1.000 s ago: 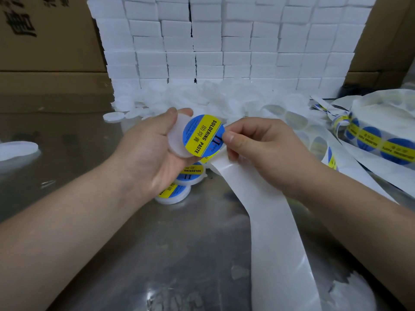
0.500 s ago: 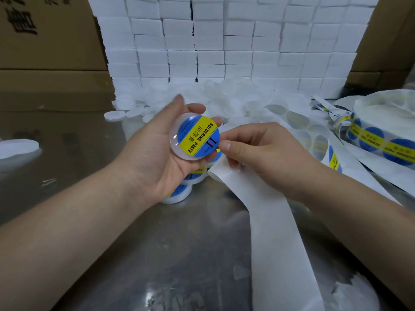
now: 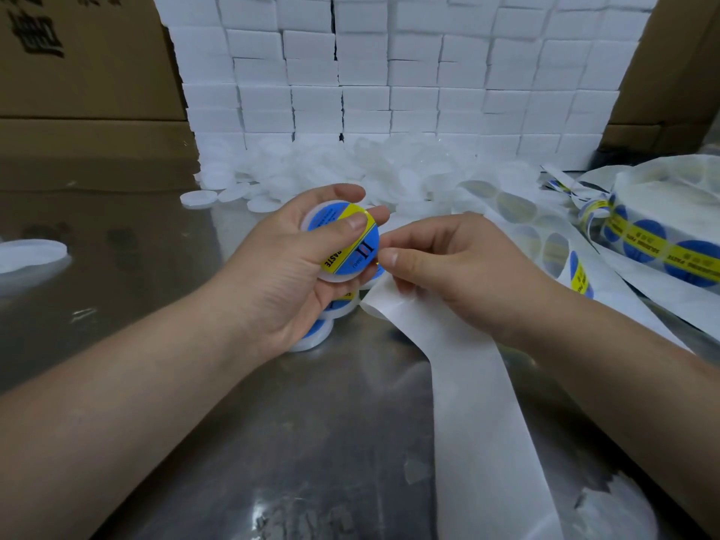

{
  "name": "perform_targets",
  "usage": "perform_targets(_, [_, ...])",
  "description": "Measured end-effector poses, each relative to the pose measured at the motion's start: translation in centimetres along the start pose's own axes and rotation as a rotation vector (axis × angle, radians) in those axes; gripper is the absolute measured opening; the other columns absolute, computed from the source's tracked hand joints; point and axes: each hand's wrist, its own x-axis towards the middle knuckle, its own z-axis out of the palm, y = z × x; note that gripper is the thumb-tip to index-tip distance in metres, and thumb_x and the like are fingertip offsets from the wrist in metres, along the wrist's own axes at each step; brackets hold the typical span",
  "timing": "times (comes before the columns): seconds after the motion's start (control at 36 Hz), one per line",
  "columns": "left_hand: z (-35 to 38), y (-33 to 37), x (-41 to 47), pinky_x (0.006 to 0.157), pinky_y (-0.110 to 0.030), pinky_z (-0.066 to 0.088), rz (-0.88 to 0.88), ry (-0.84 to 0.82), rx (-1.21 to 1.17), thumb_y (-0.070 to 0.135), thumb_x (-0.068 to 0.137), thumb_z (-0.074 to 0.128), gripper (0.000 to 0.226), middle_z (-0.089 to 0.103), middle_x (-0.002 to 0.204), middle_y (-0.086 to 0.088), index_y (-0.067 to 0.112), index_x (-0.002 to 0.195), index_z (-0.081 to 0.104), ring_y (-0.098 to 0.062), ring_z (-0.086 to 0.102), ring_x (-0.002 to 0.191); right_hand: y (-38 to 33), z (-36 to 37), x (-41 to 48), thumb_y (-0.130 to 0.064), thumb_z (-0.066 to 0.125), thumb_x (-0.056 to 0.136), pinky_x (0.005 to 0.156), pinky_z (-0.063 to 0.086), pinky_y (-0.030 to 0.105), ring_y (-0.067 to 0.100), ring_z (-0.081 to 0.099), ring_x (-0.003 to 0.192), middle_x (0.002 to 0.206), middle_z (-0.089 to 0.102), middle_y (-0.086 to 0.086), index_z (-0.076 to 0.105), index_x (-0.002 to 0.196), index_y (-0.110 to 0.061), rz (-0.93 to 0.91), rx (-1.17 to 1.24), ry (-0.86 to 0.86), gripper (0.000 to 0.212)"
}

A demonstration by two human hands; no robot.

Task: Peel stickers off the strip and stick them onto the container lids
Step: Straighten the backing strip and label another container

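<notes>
Head view: left hand (image 3: 280, 278) grips labelled lid (image 3: 360, 249), right hand (image 3: 463, 267) pinches strip (image 3: 471, 407), lid pile (image 3: 335, 169) behind.

The tabletop (image 3: 311, 422) is bare metal, smooth and mirror-shiny, with dull smears. The lid (image 3: 334, 276) is milky, semi-gloss plastic. Its sticker (image 3: 360, 247) is glossy and catches the light. The backing strip (image 3: 475, 403) is smooth, faintly satin white paper. At the far side, the cardboard boxes (image 3: 85, 72) look matt brown and the white blocks (image 3: 389, 72) chalky matt.

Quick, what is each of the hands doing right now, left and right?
Left hand: holding the round white plastic lid with the blue-and-yellow sticker, thumb pressing on it.
Right hand: gripping the white paper backing strip.
</notes>
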Motion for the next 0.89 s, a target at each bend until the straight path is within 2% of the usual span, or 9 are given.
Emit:
perform_targets(0.19, [0.0,0.0,0.0,0.069,-0.030,0.057,-0.006,0.033,0.012,0.007,0.086,0.054,0.015,0.073,0.096,-0.003,0.018,0.094,0.059,-0.024,0.070,0.088,0.0,0.0,0.1,-0.023,0.063,0.085,0.062,0.038,0.021,0.003,0.048,0.055,0.052,0.056,-0.011,0.073,0.074,-0.039,0.011,0.001,-0.017,0.022])
perform_targets(0.56, [0.4,0.1,-0.3,0.064,-0.029,0.057,0.000,0.040,0.073,0.005,0.090,0.050,0.018,0.073,0.093,0.001,0.019,0.091,0.060,-0.019,0.070,0.084,-0.1,0.1,0.0,-0.020,0.063,0.084,0.054,0.039,0.010,-0.002,0.049,0.050,0.049,0.056,-0.012,0.071,0.071,-0.035,0.024,0.021,-0.006,0.021])
perform_targets(0.61, [0.3,0.1,-0.4,0.065,-0.028,0.057,0.031,0.038,0.141,0.007,0.091,0.050,0.019,0.073,0.093,0.005,0.022,0.090,0.060,-0.017,0.070,0.083,-0.1,0.2,0.0,-0.020,0.063,0.084,0.055,0.039,0.011,-0.001,0.049,0.050,0.049,0.056,-0.011,0.071,0.070,-0.035,0.025,0.017,-0.006,0.022])
perform_targets(0.72, [0.5,0.1,-0.7,0.071,-0.035,0.058,0.176,0.082,0.333,0.011,0.092,0.052,0.021,0.072,0.095,0.011,0.029,0.087,0.061,-0.015,0.070,0.083,0.0,0.3,0.1,-0.025,0.062,0.084,0.052,0.037,0.012,0.002,0.046,0.049,0.048,0.056,-0.011,0.071,0.067,-0.038,0.042,-0.004,0.016,0.023])
perform_targets(0.78, [0.7,0.1,-1.0,0.065,-0.027,0.057,0.274,0.109,0.388,0.011,0.092,0.052,0.020,0.072,0.094,0.011,0.030,0.091,0.059,-0.013,0.070,0.079,0.1,0.2,0.2,-0.031,0.061,0.085,0.045,0.032,0.009,0.002,0.042,0.044,0.047,0.055,-0.013,0.067,0.055,-0.030,0.053,-0.070,0.072,0.031])
perform_targets(0.83, [0.8,0.5,-1.2,0.061,-0.022,0.055,0.332,0.139,0.373,0.010,0.094,0.050,0.022,0.072,0.092,0.012,0.031,0.096,0.055,-0.014,0.071,0.076,0.2,-0.1,0.3,-0.039,0.058,0.084,0.042,0.031,0.012,0.012,0.046,0.046,0.057,0.063,-0.006,0.063,0.055,-0.014,0.076,-0.167,0.169,0.039])
perform_targets(0.86, [0.7,0.7,-1.2,0.060,-0.021,0.054,0.352,0.154,0.374,0.011,0.094,0.049,0.023,0.072,0.092,0.011,0.033,0.098,0.052,-0.015,0.071,0.075,0.3,-0.4,0.3,-0.041,0.056,0.084,0.044,0.032,0.011,0.015,0.053,0.056,0.069,0.069,-0.002,0.062,0.054,-0.015,0.092,-0.185,0.221,0.041])
perform_targets(0.89, [0.7,0.9,-1.2,0.059,-0.021,0.054,0.363,0.166,0.385,0.011,0.095,0.048,0.024,0.072,0.091,0.010,0.035,0.098,0.050,-0.015,0.071,0.074,0.4,-0.5,0.4,-0.043,0.054,0.085,0.046,0.033,0.008,0.010,0.057,0.065,0.080,0.071,-0.002,0.062,0.049,-0.020,0.107,-0.178,0.265,0.043])
